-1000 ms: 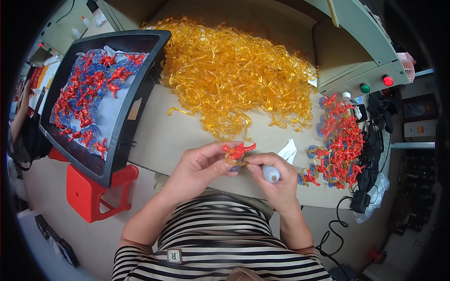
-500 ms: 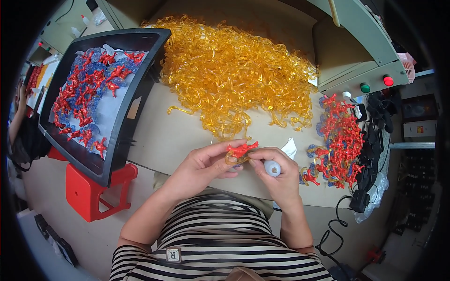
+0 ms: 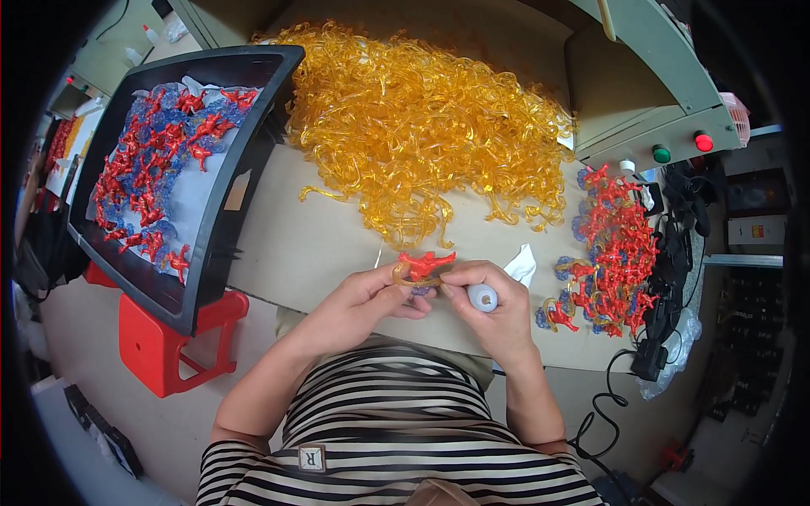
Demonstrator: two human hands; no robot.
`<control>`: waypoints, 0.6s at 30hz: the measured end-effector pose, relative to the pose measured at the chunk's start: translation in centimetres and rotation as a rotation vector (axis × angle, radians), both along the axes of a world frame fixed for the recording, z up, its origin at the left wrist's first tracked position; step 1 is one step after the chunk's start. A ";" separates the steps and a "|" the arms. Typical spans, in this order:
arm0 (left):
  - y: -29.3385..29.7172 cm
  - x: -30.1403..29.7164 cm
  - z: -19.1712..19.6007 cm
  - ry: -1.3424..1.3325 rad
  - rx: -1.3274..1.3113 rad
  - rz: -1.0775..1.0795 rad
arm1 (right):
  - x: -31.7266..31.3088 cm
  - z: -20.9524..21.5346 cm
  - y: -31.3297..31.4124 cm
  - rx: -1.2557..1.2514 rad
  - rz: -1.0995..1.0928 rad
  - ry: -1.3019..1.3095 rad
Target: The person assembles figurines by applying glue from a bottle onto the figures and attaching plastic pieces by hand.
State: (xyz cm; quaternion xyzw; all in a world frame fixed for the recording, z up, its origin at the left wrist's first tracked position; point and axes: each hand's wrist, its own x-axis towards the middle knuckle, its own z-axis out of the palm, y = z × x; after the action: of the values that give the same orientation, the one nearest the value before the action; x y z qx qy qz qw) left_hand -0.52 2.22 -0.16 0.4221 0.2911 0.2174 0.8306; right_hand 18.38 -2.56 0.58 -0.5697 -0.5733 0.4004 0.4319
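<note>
Close to the table's front edge, my left hand (image 3: pixel 361 305) is closed on a small red plastic figurine (image 3: pixel 427 265). A curved translucent yellow piece (image 3: pixel 419 283) lies along the figurine's underside, with a bit of blue below it. My right hand (image 3: pixel 499 314) is wrapped round a pale blue cylinder (image 3: pixel 483 298), whose rounded end faces up. Its thumb and forefinger are pinched at the right end of the yellow piece; the cylinder's other end is hidden by the fingers.
Beyond my hands spreads a large heap of translucent yellow curved pieces (image 3: pixel 422 126). Several red, blue and yellow figurines (image 3: pixel 620 253) are piled at right beside black cables. A black tray (image 3: pixel 221 207) of red-and-blue figurines stands left, above a red stool (image 3: pixel 156 346). White tissue (image 3: pixel 521 265) lies near my right hand.
Both hands and the figurine have shifted slightly left. The figurine has turned a little, and more of the yellow piece shows along its underside. Both hands keep their hold.
</note>
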 end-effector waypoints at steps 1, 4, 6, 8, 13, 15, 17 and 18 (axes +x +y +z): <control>0.0 0.0 0.0 0.002 -0.002 -0.001 | -0.1 0.1 0.0 0.010 -0.006 -0.007; 0.0 0.0 0.0 0.006 -0.011 -0.005 | -0.3 -0.2 -0.1 0.021 -0.020 -0.012; 0.1 0.0 0.1 0.007 -0.019 -0.007 | -0.4 -0.3 -0.2 0.021 -0.027 -0.010; 0.1 0.0 0.1 -0.001 -0.037 -0.009 | -0.5 -0.3 -0.3 0.041 -0.032 -0.024; 0.1 0.0 0.0 -0.019 -0.073 0.001 | -0.5 -0.5 -0.4 0.033 -0.056 0.004; 0.2 0.0 0.2 -0.021 -0.086 -0.003 | -0.5 -0.5 -0.3 0.006 -0.072 0.032; 0.3 0.0 0.4 0.008 -0.080 0.016 | -0.6 -0.1 -0.1 -0.051 -0.063 0.060; 0.3 0.0 0.4 0.008 -0.077 0.013 | -0.7 0.2 0.0 -0.047 -0.066 0.060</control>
State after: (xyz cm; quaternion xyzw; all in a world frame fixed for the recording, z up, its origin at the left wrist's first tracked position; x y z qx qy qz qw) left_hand -0.53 2.56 0.24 0.3889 0.3052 0.2099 0.8436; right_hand 17.71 -2.59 0.75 -0.5860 -0.5314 0.4164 0.4482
